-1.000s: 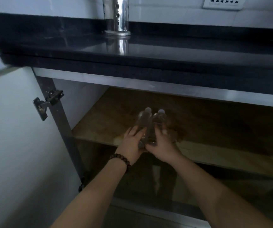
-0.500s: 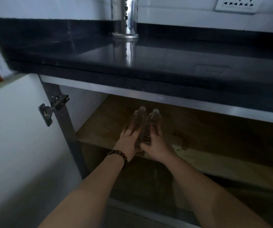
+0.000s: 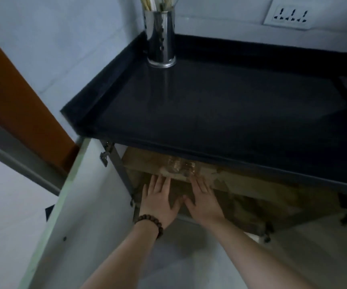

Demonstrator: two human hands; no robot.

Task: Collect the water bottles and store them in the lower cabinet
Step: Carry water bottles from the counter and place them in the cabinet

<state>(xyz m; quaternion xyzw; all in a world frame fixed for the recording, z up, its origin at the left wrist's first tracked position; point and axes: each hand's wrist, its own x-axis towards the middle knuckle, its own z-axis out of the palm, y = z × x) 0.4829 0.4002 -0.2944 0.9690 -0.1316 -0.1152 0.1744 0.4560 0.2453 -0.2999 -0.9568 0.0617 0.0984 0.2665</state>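
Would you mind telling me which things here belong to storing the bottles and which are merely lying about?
Part of the job:
- water bottles, on the wooden shelf
- open cabinet door
- left hand and right hand, both open, off the bottles

Just there:
- steel utensil holder
- black countertop
- wall socket
- bead bracelet

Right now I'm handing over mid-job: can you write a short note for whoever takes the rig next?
Left hand, with the brown bead bracelet: open, fingers spread, empty, in front of the shelf edge.
Right hand: open, empty, beside the left.
Clear plastic water bottles: on the brown wooden shelf inside the lower cabinet, under the black stone countertop; neither hand grips them. Blur hides their count.
Done: these bottles are stored.
Left: the white cabinet door stands open. No other bottles are in view, so look round for more.
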